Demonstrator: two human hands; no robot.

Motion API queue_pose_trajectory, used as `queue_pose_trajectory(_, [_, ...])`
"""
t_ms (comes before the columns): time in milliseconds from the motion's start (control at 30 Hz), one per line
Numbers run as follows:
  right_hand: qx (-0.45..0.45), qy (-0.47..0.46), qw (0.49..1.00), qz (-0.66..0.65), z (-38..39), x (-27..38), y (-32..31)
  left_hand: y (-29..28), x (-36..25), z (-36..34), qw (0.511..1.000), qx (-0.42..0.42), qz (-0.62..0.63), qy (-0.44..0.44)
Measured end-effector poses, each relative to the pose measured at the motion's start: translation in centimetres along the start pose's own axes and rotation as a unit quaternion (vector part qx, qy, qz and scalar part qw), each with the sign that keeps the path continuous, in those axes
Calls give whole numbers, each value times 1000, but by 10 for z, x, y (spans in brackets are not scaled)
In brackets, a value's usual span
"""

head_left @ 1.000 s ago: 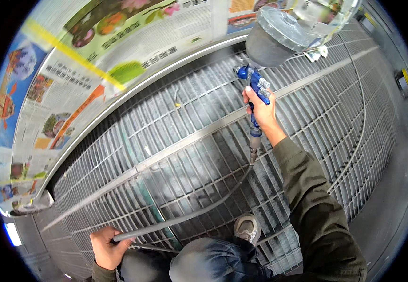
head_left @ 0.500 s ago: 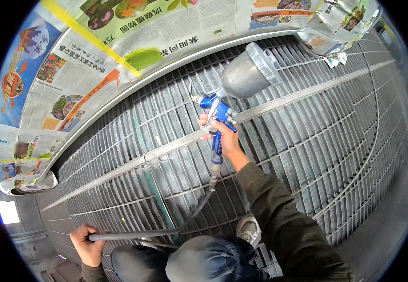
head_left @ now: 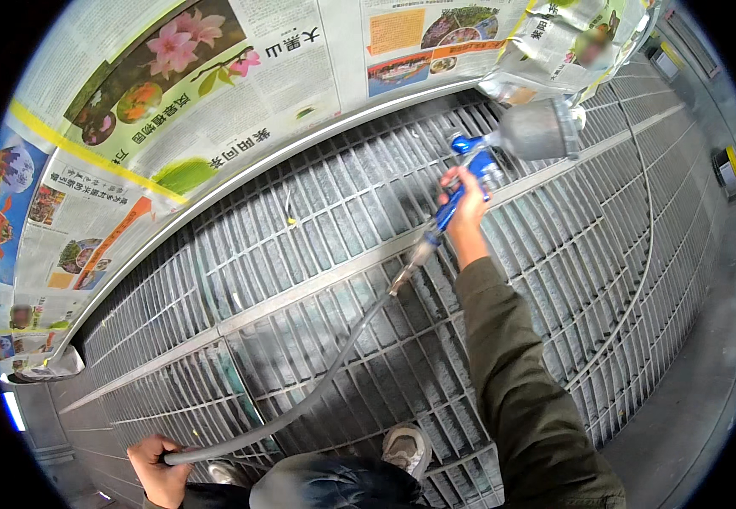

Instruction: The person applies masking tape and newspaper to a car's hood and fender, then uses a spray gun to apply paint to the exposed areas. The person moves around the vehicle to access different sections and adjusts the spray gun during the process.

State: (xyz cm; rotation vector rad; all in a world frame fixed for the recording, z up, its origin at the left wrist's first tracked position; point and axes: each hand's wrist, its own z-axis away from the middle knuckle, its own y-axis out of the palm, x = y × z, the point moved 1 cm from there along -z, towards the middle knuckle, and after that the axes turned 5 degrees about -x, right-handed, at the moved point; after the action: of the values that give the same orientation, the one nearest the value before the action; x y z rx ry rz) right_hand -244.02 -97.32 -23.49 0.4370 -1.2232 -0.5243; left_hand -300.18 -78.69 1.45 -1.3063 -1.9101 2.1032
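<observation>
My right hand (head_left: 467,200) is wrapped round the blue grip of a paint spray gun (head_left: 480,161), held out at arm's length near the papered panel. A grey metal cup (head_left: 537,131) sits on the gun, tipped over toward the right. From the bottom of the grip a grey air hose (head_left: 331,371) curves down and left. My left hand (head_left: 158,471) is closed round that hose at the lower left. Motion slightly blurs the gun and the right fingers, and the trigger cannot be made out.
Newspaper sheets joined with yellow tape (head_left: 96,161) cover a long curved panel along the far side. A metal floor grating (head_left: 317,288) lies underfoot, crossed by a flat bar. A thin cable (head_left: 649,229) runs along the right. My shoe (head_left: 407,450) stands on the grating.
My right hand has carried the spray gun to the right and farther away, and the hose is stretched out more. My left hand keeps its hold. The view has shifted right.
</observation>
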Motion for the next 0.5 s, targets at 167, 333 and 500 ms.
queue_pose_trajectory(167, [-80, -86, 992, -41, -50, 42, -6, 6, 2, -4, 996, 80, -37, 26])
queue_pose_trajectory(333, [-21, 43, 998, -33, -6, 4, 1, -4, -18, -18, 1000, -20, -11, -3])
queue_pose_trajectory(500, [0, 80, 996, -38, 84, -73, 36, -54, 33, -25, 994, -102, -13, 44])
